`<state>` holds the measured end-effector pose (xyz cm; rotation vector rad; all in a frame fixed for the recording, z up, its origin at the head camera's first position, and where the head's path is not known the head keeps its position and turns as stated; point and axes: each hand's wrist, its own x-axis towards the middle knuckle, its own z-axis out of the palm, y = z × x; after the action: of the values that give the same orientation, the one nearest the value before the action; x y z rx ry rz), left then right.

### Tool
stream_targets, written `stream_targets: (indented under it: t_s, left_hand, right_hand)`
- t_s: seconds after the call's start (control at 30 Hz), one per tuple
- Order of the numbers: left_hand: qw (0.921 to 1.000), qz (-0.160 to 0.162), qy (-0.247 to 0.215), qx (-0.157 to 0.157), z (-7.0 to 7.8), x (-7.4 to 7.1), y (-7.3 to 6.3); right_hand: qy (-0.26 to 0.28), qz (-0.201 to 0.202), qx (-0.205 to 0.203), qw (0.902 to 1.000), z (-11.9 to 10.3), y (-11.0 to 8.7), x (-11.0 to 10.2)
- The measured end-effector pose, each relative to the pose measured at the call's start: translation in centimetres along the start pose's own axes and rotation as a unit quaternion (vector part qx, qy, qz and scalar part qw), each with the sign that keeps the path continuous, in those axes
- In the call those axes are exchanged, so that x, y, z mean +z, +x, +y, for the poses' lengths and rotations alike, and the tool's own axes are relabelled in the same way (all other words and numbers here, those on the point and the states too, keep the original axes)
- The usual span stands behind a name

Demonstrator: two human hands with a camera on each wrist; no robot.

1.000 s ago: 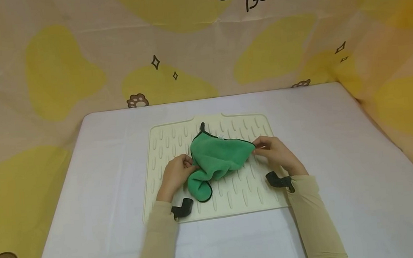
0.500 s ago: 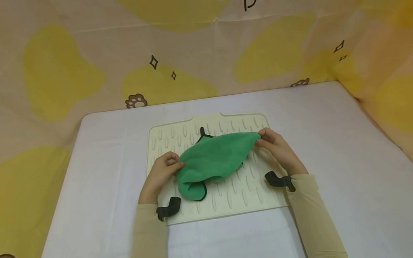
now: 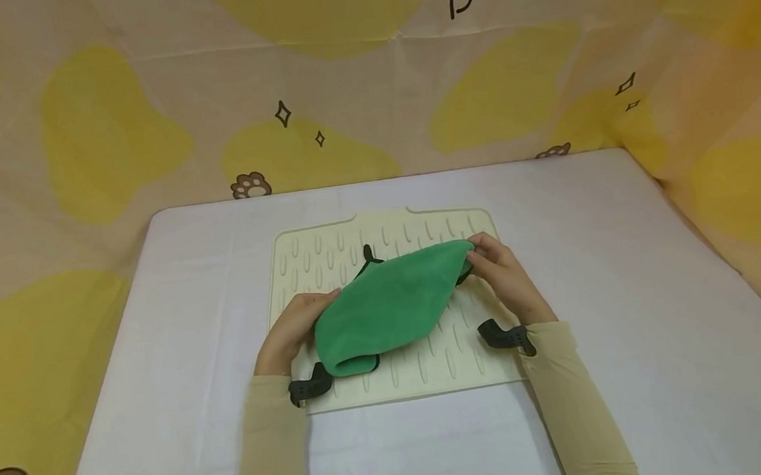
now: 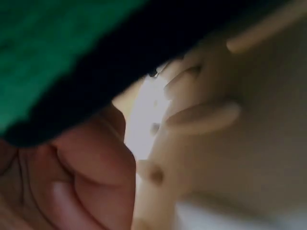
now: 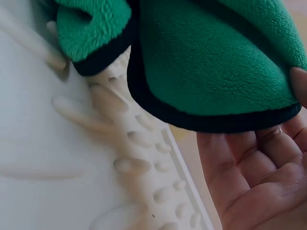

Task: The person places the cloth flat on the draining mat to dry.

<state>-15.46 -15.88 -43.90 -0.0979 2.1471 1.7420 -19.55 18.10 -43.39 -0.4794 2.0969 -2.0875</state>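
A green fleecy cloth with dark edging and a small black hanging loop is stretched slantwise between both hands. My left hand grips its left side, thumb on top and fingers hidden beneath. At the upper right corner my right hand pinches the cloth between thumb and fingers. In the right wrist view the dark-edged cloth hangs from that pinch, with a rolled fold at its left. The left wrist view shows curled fingers under the cloth's dark edge. The cloth's lower left end is folded under.
Beneath the cloth lies a cream ridged mat with raised oval bumps, on a white-covered table. A patterned yellow and beige fabric hangs behind. Each wrist carries a black camera mount.
My left hand has shifted left and now grips the cloth's side. My right hand raised its corner. The crumpled cloth has spread into a smoother, slanted shape.
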Motion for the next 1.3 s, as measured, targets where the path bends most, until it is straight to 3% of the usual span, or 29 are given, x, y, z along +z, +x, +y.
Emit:
stream_targets:
  t_s: [0.1, 0.3, 0.5, 0.63, 0.73, 0.9, 1.0, 1.17, 1.3]
  left_hand:
    - [0.9998, 0.000, 0.008, 0.019, -0.1, 0.2, 0.2]
    - [0.9970, 0.053, -0.027, 0.050, 0.0, -0.1, 0.3]
    - [0.9943, 0.086, -0.044, 0.046, -0.3, -1.1, 0.0]
    - [0.9930, 0.106, -0.041, 0.031, -0.2, -1.4, -0.2]
    - [0.9915, 0.121, -0.042, 0.027, -0.2, -1.5, -0.3]
    - [0.9863, 0.147, -0.068, 0.029, -0.3, -1.6, -0.4]
    - [0.9824, 0.160, -0.091, 0.032, -0.4, -1.5, -0.4]
    - [0.9787, 0.146, -0.134, 0.053, -0.4, -1.4, -0.5]
    - [0.9775, 0.089, -0.180, 0.065, -0.5, -1.4, -0.5]
  right_hand:
    - [0.008, -0.001, 0.004, 1.0000, 0.0, 0.0, 0.3]
    - [0.003, 0.027, 0.030, 0.9992, -0.1, 0.1, 0.4]
    - [-0.017, 0.033, 0.091, 0.9951, -0.3, 0.1, 0.2]
    - [-0.102, 0.001, 0.129, 0.9863, -0.1, 0.1, -0.6]
    - [-0.149, -0.037, 0.130, 0.9795, 0.1, -0.1, -1.5]
    - [-0.167, -0.109, 0.128, 0.9715, 0.1, -0.5, -2.7]
    - [-0.170, -0.127, 0.127, 0.9689, 0.1, -0.6, -2.9]
    - [-0.143, -0.114, 0.130, 0.9746, 0.1, -0.6, -2.7]
    - [-0.092, -0.104, 0.128, 0.9820, 0.1, -0.6, -2.4]
